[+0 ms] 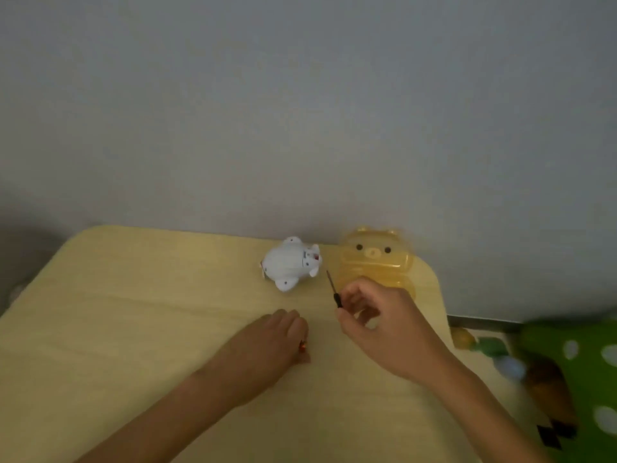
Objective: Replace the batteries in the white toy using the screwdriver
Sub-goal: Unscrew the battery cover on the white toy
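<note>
head view, one moment. i read the parts from the far edge of the table (133, 329) toward the camera.

a. white toy (290, 264): lies on the pale wooden table close to its far edge, near the grey wall (300, 111). it is on its side or back, and i cannot tell which. no hand touches it.

b. yellow box (374, 259): see-through, shaped like a bear's face, just to the right of the toy and apart from it. its near end is hidden behind the right hand.

c. screwdriver (334, 290): black handle, thin shaft. it points away and slightly left, its tip near the toy's right side but clear of it.

d. right hand (384, 325): fingers curled, thumb and fingertips pinching the screwdriver's handle. i see it raised in front of the box.

e. left hand (267, 342): palm down on the table, fingers close together and fairly straight, well short of the toy. a small red-orange speck (302, 346) shows at its thumb side, too small for me to identify.

f. green cloth (584, 379): white-spotted, at the right edge beyond the table, with a few blurred small things beside it.
</note>
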`<action>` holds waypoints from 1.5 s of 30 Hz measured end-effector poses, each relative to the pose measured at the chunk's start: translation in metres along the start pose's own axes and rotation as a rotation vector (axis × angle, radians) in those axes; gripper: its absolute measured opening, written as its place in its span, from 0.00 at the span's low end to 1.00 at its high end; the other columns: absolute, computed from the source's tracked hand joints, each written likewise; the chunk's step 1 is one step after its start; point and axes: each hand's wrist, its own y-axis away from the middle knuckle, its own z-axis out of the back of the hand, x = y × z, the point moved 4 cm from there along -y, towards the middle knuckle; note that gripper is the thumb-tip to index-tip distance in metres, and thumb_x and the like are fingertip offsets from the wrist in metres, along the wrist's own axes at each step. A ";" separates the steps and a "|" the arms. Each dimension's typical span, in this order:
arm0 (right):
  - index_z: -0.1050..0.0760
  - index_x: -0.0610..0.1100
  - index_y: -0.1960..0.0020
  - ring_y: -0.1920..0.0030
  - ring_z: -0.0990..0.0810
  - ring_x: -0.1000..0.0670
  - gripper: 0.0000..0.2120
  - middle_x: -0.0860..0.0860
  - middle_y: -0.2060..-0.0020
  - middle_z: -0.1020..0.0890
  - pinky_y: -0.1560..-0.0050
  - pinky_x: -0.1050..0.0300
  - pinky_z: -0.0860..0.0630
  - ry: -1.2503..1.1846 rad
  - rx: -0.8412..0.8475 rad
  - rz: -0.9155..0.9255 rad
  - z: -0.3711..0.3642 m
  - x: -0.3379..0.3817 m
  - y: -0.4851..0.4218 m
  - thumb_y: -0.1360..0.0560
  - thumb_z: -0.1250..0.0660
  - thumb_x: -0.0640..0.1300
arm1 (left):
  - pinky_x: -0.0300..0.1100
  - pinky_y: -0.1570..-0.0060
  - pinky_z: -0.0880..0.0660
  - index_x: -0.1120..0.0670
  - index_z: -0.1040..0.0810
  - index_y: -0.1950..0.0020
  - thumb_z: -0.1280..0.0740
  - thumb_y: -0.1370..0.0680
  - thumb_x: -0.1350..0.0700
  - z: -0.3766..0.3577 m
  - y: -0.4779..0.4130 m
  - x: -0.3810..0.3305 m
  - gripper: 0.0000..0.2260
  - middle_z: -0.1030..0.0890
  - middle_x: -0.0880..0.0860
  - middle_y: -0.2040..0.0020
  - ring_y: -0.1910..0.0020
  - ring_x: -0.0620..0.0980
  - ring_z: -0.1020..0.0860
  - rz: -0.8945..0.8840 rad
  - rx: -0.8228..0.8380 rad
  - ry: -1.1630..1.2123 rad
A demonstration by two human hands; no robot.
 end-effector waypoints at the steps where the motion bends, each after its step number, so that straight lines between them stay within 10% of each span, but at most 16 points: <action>1: 0.18 0.49 0.50 0.55 0.15 0.54 0.05 0.55 0.58 0.14 0.54 0.58 0.17 0.007 -0.002 0.033 -0.004 -0.005 -0.002 0.23 0.27 0.40 | 0.41 0.64 0.31 0.51 0.27 0.53 0.41 0.18 0.44 -0.003 0.001 0.000 0.12 0.25 0.48 0.58 0.64 0.47 0.27 -0.009 -0.044 -0.030; 23: 0.19 0.52 0.52 0.57 0.14 0.53 0.08 0.53 0.59 0.14 0.56 0.52 0.15 0.060 -0.105 0.203 -0.006 -0.032 0.008 0.25 0.24 0.40 | 0.42 0.38 0.29 0.45 0.32 0.31 0.54 0.21 0.26 -0.002 0.012 0.009 0.31 0.33 0.40 0.38 0.39 0.42 0.32 0.103 -0.183 0.181; 28: 0.18 0.53 0.54 0.60 0.15 0.51 0.08 0.51 0.60 0.14 0.57 0.52 0.16 0.048 -0.181 0.196 0.005 -0.032 0.005 0.25 0.25 0.40 | 0.44 0.36 0.28 0.49 0.30 0.28 0.37 0.23 0.31 0.043 -0.015 0.062 0.31 0.30 0.45 0.35 0.36 0.45 0.30 0.265 -0.349 0.328; 32: 0.18 0.53 0.54 0.64 0.16 0.52 0.07 0.52 0.64 0.15 0.60 0.51 0.17 0.017 -0.212 0.179 0.011 -0.036 0.005 0.23 0.28 0.41 | 0.42 0.38 0.28 0.49 0.34 0.21 0.26 0.26 0.37 0.042 -0.050 0.102 0.38 0.28 0.48 0.28 0.32 0.47 0.28 0.401 -0.155 0.505; 38: 0.15 0.53 0.50 0.67 0.16 0.51 0.07 0.50 0.68 0.15 0.61 0.49 0.17 0.003 -0.257 0.207 0.016 -0.039 0.011 0.20 0.32 0.45 | 0.36 0.53 0.21 0.42 0.32 0.26 0.19 0.31 0.42 0.024 -0.059 0.100 0.37 0.25 0.40 0.38 0.42 0.44 0.20 0.409 -0.218 0.753; 45: 0.15 0.53 0.52 0.65 0.13 0.57 0.06 0.60 0.64 0.12 0.60 0.73 0.23 -0.006 -0.408 0.349 0.018 -0.024 0.042 0.28 0.27 0.50 | 0.38 0.49 0.17 0.35 0.33 0.24 0.16 0.35 0.45 0.045 -0.024 0.064 0.44 0.28 0.34 0.34 0.41 0.44 0.19 0.200 -0.442 0.722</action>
